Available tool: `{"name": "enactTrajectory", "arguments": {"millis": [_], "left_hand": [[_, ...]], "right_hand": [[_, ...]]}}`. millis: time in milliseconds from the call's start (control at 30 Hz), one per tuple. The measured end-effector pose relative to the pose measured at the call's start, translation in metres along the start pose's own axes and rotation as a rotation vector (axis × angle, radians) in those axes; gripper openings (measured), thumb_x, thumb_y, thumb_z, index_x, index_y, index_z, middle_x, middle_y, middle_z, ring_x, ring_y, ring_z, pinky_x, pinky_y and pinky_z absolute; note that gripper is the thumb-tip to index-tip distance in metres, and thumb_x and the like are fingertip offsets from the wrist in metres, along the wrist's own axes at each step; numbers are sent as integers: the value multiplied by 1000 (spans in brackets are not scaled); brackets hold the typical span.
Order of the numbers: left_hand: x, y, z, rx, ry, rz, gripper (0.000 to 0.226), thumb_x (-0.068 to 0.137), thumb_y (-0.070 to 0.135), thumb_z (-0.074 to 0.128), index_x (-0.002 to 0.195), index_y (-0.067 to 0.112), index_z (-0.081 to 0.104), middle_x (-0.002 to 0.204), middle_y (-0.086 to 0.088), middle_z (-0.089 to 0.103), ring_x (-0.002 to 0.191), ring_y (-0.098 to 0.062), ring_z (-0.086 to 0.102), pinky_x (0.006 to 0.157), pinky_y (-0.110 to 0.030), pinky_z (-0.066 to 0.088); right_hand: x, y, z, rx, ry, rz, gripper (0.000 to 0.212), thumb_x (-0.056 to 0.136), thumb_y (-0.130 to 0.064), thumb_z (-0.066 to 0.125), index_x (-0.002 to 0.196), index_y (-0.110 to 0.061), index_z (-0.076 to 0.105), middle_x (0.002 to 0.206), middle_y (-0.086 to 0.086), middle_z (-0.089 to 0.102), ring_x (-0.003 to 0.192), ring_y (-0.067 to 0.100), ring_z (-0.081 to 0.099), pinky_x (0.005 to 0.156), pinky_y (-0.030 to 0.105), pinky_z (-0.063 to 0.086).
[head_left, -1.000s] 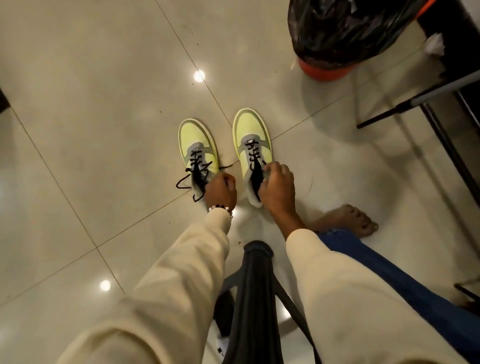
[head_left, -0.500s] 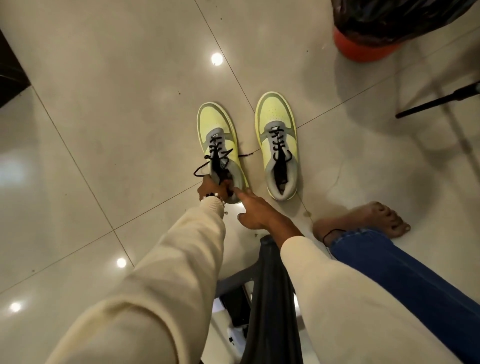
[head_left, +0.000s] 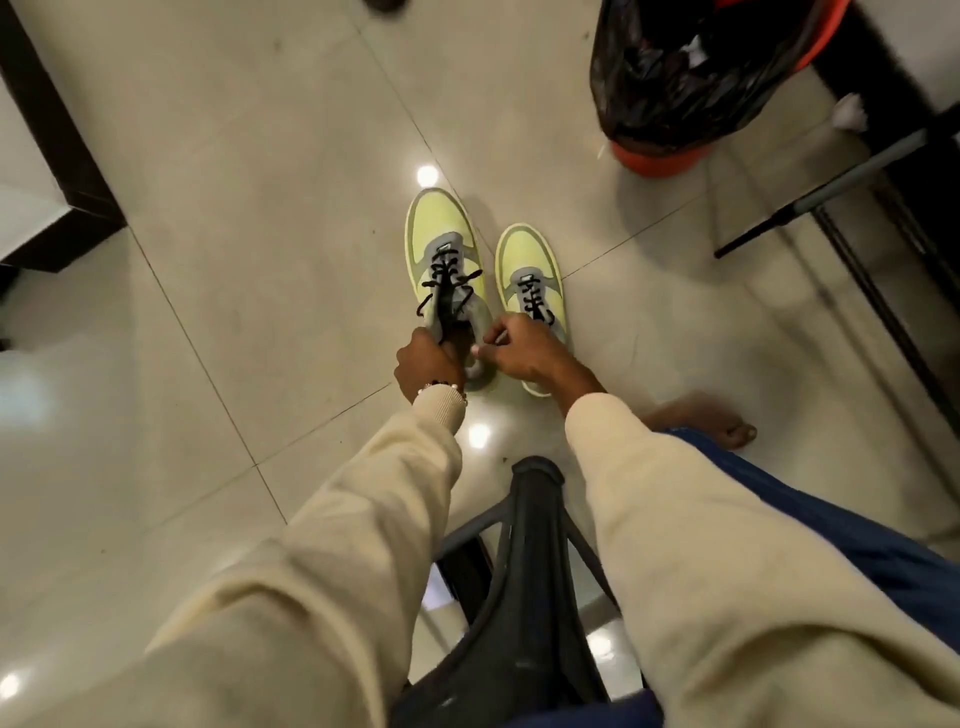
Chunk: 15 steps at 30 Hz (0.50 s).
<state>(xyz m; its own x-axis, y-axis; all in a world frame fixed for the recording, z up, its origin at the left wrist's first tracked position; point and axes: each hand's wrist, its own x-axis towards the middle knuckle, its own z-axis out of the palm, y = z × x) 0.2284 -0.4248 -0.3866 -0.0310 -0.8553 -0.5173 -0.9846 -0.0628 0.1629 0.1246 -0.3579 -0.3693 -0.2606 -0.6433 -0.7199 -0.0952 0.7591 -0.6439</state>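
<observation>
Right grip (head_left: 519, 349) has joined left grip (head_left: 427, 361), both curled round the collar of the left sneaker (head_left: 441, 244), seemingly spreading it for a foot.

Single head-worn, wide-angle view. The camera sits above the person's lap and faces forward and steeply down at the tiled floor (head_left: 249, 218). Two cream sleeves (head_left: 363, 519) enter from the bottom edge and converge near the frame's centre, where the left hand (head_left: 428, 364) and right hand (head_left: 519, 351) meet the left sneaker (head_left: 441, 234), just beside the right sneaker (head_left: 530, 260). A black stool (head_left: 530, 571) fills the lower middle, very near the lens. The bagged bin (head_left: 691, 67) occupies the top right corner, farther off. Floor lines there seem bowed, probably by the lens.
</observation>
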Motion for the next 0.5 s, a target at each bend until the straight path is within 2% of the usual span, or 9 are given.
{"name": "enactTrajectory", "arguments": {"millis": [133,233,300,367,500], "left_hand": [[-41,32,-41,-125,81,146,29,90,23,50,110,6,61,106,-24,64,101,-43,56,78,-38,43],[-89,65,-71,-202,117,295,28,89,25,51,106,7,64,102,-21,66,101,-41,55,78,-37,42],[-122,87,-88,-236,144,387,28,89,27,52,105,9,66,101,-19,67,99,-41,56,78,-37,43],[-162,107,-106,-273,170,495,29,89,30,54,107,12,68,100,-19,68,98,-42,58,76,-37,44],[-247,137,-133,-376,216,722,31,86,34,58,110,20,71,96,-19,69,93,-42,60,74,-36,47]], "right_hand": [[-41,-25,-38,19,231,-56,53,84,-32,69,125,-10,44,121,13,58,107,28,57,88,32,47],[-88,-34,-77,83,361,-56,63,80,-37,72,130,-13,42,121,15,58,104,31,61,88,43,53],[-121,-38,-102,80,449,-86,62,79,-38,73,128,-13,46,117,14,60,99,30,62,83,44,54],[-165,-38,-125,84,605,-133,57,78,-38,73,122,-11,50,114,12,61,97,29,62,81,43,54],[-259,-27,-157,129,908,-188,47,77,-37,71,113,-12,55,103,7,63,92,23,59,76,33,49]]}}
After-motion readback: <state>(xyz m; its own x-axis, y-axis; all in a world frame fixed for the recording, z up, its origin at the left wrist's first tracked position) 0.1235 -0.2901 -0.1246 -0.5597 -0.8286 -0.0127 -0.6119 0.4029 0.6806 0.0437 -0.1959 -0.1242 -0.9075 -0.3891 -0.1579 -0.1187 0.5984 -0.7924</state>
